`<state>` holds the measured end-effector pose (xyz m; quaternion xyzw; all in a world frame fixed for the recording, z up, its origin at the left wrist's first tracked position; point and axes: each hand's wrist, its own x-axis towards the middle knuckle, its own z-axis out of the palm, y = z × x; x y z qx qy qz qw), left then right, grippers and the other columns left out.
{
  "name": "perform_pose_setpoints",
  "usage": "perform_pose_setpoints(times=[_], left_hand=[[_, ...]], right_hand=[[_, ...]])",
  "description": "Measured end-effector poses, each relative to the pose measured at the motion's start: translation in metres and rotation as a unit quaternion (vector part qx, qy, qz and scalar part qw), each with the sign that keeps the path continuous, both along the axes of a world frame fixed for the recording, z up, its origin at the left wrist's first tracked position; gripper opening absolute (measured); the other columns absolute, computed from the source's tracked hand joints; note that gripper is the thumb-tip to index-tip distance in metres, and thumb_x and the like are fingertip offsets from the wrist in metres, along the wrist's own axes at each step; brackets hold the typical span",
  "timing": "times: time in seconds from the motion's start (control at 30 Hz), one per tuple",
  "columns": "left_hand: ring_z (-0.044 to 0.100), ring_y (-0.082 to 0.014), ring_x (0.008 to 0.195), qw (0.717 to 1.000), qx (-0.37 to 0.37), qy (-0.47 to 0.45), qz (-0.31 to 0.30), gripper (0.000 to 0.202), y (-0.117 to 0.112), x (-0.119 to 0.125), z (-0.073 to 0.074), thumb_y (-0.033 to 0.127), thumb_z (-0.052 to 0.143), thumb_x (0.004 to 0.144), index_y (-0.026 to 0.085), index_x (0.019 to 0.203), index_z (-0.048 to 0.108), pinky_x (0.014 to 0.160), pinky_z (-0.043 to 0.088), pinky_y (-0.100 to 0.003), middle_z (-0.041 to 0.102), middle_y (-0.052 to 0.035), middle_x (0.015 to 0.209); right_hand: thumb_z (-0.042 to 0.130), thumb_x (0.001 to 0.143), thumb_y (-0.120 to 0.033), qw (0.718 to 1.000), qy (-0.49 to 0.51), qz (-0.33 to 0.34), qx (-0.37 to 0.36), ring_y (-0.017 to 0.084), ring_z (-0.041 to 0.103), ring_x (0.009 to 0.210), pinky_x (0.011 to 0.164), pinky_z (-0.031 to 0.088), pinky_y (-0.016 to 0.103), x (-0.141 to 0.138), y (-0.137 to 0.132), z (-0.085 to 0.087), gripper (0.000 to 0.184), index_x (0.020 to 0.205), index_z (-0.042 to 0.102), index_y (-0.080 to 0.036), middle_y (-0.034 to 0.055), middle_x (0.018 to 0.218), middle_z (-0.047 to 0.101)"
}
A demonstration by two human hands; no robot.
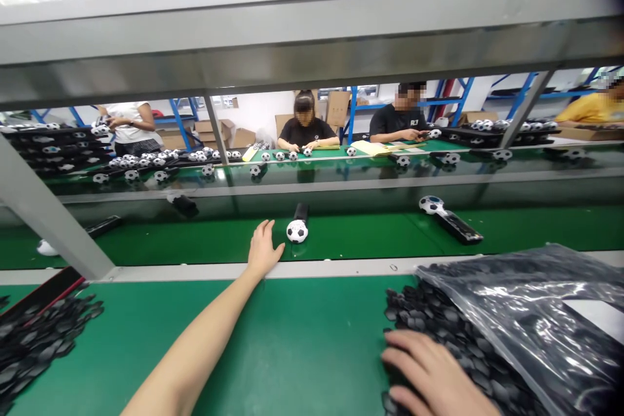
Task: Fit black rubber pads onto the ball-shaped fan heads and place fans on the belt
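Observation:
My left hand point(264, 249) reaches over the metal edge onto the green conveyor belt, fingers apart and holding nothing. Just to its right lies a device with a soccer-ball head point(297, 231) and a black handle pointing away; a small gap separates it from my fingers. At the lower right, my right hand point(429, 370) rests over a heap of small flat black pieces point(453, 322). Its fingers are bent and somewhat spread, and their tips touch the heap's left side. Whether any piece is under them is hidden.
Another ball-headed device point(451, 220) lies on the belt at right. A clear plastic bag point(531, 312) covers part of the heap. More black pieces point(43, 338) lie at left. A metal post point(53, 214) and overhead shelf point(312, 26) frame the reach. Several co-workers point(309, 133) sit or stand opposite.

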<state>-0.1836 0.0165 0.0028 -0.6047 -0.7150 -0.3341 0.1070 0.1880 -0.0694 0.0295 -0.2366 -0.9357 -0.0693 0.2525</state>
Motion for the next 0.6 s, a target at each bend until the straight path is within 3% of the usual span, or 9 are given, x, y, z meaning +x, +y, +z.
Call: perform_pose_setpoints(times=[0.07, 0.2, 0.43, 0.6], left_hand=[[0.037, -0.0300, 0.121, 1.000, 0.001, 0.000, 0.006, 0.058, 0.000, 0.000, -0.001, 0.026, 0.057, 0.073, 0.015, 0.126, 0.036, 0.098, 0.037, -0.045, 0.039, -0.0150, 0.129], [0.039, -0.0306, 0.120, 1.000, 0.001, 0.007, 0.013, 0.056, 0.000, 0.000, -0.001, 0.023, 0.055, 0.073, 0.014, 0.125, 0.037, 0.097, 0.038, -0.045, 0.039, -0.0150, 0.129], [0.038, -0.0308, 0.120, 0.999, -0.012, 0.035, 0.019, 0.054, 0.000, -0.003, -0.001, 0.023, 0.053, 0.075, 0.010, 0.125, 0.037, 0.097, 0.038, -0.045, 0.039, -0.0168, 0.128], [0.037, -0.0305, 0.121, 0.999, -0.019, 0.043, 0.026, 0.054, -0.002, -0.002, 0.001, 0.021, 0.053, 0.074, 0.011, 0.125, 0.037, 0.098, 0.037, -0.046, 0.038, -0.0175, 0.129]], right_hand=[[0.037, 0.092, -0.046, 0.995, 0.021, -0.076, 0.063, 0.024, 0.053, 0.101, 0.077, 0.046, 0.034, 0.018, 0.015, 0.002, 0.035, 0.104, 0.059, -0.022, 0.0073, 0.112, 0.056], [0.027, 0.093, -0.052, 0.978, 0.021, -0.172, 0.117, 0.029, 0.051, 0.103, 0.075, 0.045, 0.041, 0.039, 0.037, -0.013, 0.050, 0.106, 0.060, -0.017, 0.0104, 0.116, 0.054], [0.035, 0.092, -0.050, 0.988, 0.013, -0.139, 0.069, 0.022, 0.058, 0.090, 0.069, 0.048, 0.033, 0.049, 0.039, -0.036, 0.040, 0.102, 0.063, -0.024, 0.0031, 0.105, 0.061], [0.037, 0.091, -0.049, 0.993, 0.009, -0.119, 0.020, 0.022, 0.058, 0.093, 0.074, 0.048, 0.033, 0.054, 0.035, -0.053, 0.037, 0.105, 0.063, -0.027, 0.0024, 0.107, 0.060]])
